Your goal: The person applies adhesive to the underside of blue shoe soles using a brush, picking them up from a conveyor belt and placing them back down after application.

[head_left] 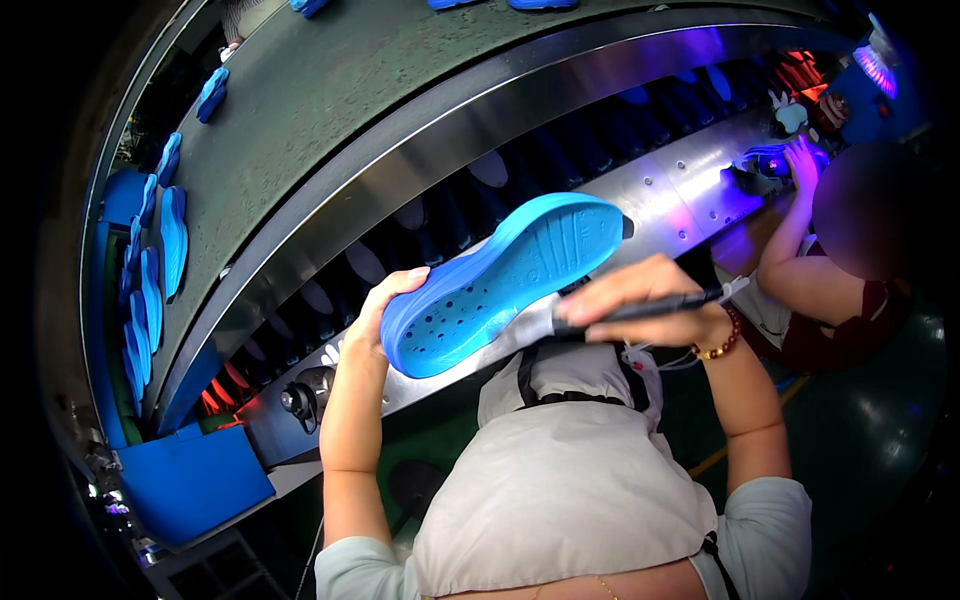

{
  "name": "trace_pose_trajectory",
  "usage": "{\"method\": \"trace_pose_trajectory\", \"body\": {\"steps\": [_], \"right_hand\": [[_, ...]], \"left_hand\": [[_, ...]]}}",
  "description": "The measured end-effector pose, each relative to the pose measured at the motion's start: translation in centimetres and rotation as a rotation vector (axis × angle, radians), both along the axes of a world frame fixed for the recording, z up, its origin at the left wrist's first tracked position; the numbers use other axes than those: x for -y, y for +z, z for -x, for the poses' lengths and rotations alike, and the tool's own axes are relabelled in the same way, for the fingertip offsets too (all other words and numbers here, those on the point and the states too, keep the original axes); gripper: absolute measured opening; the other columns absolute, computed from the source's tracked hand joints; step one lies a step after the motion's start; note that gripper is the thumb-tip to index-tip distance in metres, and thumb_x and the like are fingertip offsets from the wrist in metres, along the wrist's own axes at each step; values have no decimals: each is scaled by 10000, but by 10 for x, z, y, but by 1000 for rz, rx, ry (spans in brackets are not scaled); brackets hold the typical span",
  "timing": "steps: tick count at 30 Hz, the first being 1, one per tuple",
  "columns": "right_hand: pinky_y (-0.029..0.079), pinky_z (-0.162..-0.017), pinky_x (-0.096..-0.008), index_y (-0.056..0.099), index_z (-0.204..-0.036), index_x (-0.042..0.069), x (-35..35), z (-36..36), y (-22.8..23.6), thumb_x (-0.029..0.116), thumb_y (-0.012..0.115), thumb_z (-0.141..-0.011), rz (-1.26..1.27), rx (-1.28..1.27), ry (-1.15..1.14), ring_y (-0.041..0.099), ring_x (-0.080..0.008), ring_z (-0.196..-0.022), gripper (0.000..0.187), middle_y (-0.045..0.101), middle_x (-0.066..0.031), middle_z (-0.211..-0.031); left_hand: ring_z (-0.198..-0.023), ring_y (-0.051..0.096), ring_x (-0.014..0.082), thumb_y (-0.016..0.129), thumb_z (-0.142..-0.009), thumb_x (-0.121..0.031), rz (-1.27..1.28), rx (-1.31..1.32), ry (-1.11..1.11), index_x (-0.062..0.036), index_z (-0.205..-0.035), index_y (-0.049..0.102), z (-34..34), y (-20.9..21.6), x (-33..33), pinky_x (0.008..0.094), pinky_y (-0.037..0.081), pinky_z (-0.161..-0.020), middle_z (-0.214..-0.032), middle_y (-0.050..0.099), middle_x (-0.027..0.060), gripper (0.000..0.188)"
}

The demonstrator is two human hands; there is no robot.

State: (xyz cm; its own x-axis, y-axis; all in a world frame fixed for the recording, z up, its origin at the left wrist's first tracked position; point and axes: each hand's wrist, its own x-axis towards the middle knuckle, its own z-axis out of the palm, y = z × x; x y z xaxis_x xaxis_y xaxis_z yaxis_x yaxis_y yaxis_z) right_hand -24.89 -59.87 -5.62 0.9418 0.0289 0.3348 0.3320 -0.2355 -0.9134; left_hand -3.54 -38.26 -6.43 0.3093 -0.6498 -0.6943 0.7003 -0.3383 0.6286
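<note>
A bright blue shoe sole (pixel 520 262), hollow side up, is held tilted in front of me. My left hand (pixel 385 305) grips its left end, thumb over the rim by the small dark holes. A brush (pixel 540 318) with pale bristles and a black handle is in my right hand (pixel 645 298), fingers wrapped round it. The bristles reach the sole's lower inner edge; whether they touch it I cannot tell. Some of that inner surface near the brush looks wet and shiny. My right hand is slightly blurred.
Beyond a metal rail (pixel 440 110) runs a green conveyor belt (pixel 320 120), with several blue soles (pixel 173 240) at its left. Rows of dark shoes sit under the rail. A black-capped bottle (pixel 305 397) stands on the metal ledge (pixel 665 215). At right, a co-worker's hand (pixel 803 165) touches a shoe under violet light.
</note>
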Motion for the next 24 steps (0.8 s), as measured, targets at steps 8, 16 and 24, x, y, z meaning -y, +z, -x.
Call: {"method": "trace_pose_trajectory", "body": {"steps": [8, 16, 24], "right_hand": [[489, -773, -301, 637, -847, -16, -11, 5, 16, -19, 685, -636, -2, 30, 49, 634, -238, -822, 217, 646, -152, -859], [450, -586, -191, 632, -901, -14, -23, -26, -16, 55, 644, -732, -302, -206, -339, 573, -62, -696, 183, 638, -61, -781], [466, -641, -289, 597, -744, 38, -56, -1, -4, 67, 640, -639, 484, 298, -130, 617, -202, -751, 116, 628, -87, -788]], "left_hand": [[-921, 564, 298, 499, -774, -477, 312, -331, 149, 13, -1079, 557, -15, -8, -8, 389, 419, -871, -1027, 589, 173, 580], [-1022, 500, 357, 145, -751, -738, 806, -301, 231, -50, -1286, 317, 56, -44, 50, 481, 404, -872, -1134, 492, 210, 888], [-945, 519, 344, 129, -740, -750, 727, -37, 477, -11, -1191, 400, 47, -37, 45, 465, 407, -861, -1026, 537, 195, 907]]}}
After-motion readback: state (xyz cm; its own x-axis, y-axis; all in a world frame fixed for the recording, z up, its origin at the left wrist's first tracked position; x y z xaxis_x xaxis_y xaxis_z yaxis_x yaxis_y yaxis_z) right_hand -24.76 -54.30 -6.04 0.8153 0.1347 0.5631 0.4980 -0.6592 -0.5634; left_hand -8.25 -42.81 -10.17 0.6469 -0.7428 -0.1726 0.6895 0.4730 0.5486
